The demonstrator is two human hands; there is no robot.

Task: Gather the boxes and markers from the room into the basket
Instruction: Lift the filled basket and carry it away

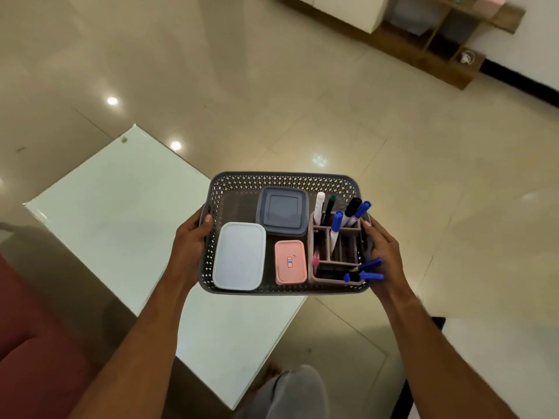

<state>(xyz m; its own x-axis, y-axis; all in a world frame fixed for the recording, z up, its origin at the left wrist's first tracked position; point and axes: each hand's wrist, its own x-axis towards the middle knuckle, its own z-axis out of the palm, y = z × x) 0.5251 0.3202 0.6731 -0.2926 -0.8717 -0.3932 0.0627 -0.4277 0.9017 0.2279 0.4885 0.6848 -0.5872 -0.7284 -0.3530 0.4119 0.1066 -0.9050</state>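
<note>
I hold a grey perforated basket [242,181] in the air in front of me, level, over the corner of a white table. My left hand [190,243] grips its left side and my right hand [382,249] grips its right side. Inside lie a white box [239,260], a grey square box [282,211] and a small pink box [290,261]. At the right end stands a compartmented holder [338,252] with several markers [335,228], blue, black and green capped; two blue ones [367,272] lie across its near end.
A white glossy table [115,213] is below and to the left. A red sofa [33,343] fills the lower left corner. Beige floor tiles [302,101] stretch ahead. A wooden shelf unit [423,40] stands against the far right wall. My knee [290,391] shows below.
</note>
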